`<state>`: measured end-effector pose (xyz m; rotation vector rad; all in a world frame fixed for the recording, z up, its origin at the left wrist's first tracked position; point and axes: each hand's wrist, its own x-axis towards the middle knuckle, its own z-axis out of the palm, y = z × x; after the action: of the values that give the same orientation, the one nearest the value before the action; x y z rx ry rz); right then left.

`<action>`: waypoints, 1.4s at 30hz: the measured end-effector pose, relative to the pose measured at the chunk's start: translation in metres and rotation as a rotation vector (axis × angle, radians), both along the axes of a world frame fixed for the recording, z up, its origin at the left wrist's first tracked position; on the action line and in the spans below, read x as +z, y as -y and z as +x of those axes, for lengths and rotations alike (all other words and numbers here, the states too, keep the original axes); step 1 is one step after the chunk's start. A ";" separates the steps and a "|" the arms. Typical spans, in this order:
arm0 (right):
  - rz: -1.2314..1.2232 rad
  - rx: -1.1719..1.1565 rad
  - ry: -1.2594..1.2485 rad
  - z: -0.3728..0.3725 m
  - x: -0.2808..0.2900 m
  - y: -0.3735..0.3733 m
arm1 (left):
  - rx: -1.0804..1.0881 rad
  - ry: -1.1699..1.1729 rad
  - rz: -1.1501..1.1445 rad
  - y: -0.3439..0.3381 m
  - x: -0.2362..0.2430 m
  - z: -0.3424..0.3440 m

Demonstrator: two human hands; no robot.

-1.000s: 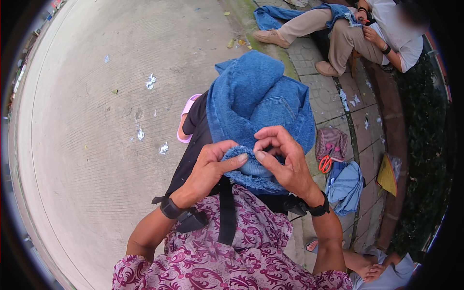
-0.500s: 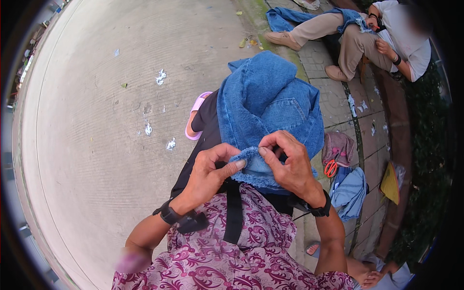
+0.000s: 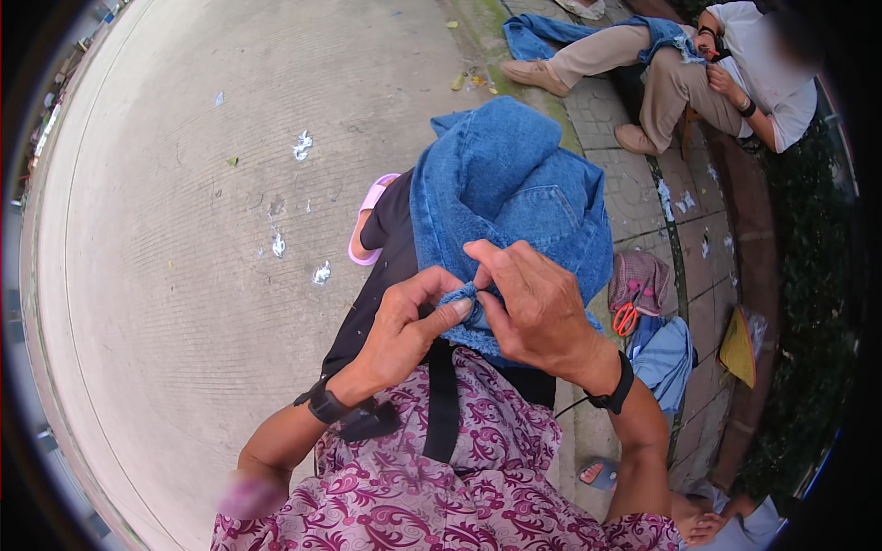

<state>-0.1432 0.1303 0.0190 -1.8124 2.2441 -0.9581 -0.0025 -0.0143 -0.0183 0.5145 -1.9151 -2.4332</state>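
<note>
Bunched blue jeans (image 3: 505,156) lie over my lap, with a stitched pocket facing up and a frayed, fringed edge toward me. My left hand (image 3: 400,326) pinches that edge between thumb and forefinger. Close against it, my right hand (image 3: 547,312) has its thumb and fingers drawn together at the same edge, the back of the hand turned up and the forefinger bent. Whatever lies between the right fingertips is too small or too hidden to make out. The right hand covers part of the fringe.
At my right lie orange-handled scissors (image 3: 625,319), a checked cloth bag (image 3: 640,280), folded light denim (image 3: 663,363) and a yellow object (image 3: 738,349). White thread scraps (image 3: 303,145) dot the pavement. A seated person (image 3: 661,92) handles other denim at far right; another person's hands (image 3: 706,526) show at lower right.
My right hand has shifted slightly left and turned over more, its fingertips now beside the left thumb and its forefinger raised. The left hand keeps its pinch on the edge.
</note>
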 end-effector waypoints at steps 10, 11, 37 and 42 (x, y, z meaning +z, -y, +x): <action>-0.047 -0.009 -0.083 0.003 -0.013 0.001 | -0.081 0.044 -0.222 0.008 0.000 -0.006; -0.082 -0.075 -0.088 0.005 -0.017 0.001 | -0.057 0.018 -0.259 0.007 -0.001 -0.008; -0.134 -0.557 -0.168 -0.021 -0.003 -0.017 | -0.073 0.044 -0.182 0.011 0.003 0.007; 0.006 -0.188 0.398 -0.010 0.018 -0.011 | -0.094 0.014 -0.284 0.010 0.012 0.009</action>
<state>-0.1534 0.1410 0.0375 -1.2803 2.1794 -1.2159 0.0069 -0.0242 -0.0065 0.4406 -2.2876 -2.1559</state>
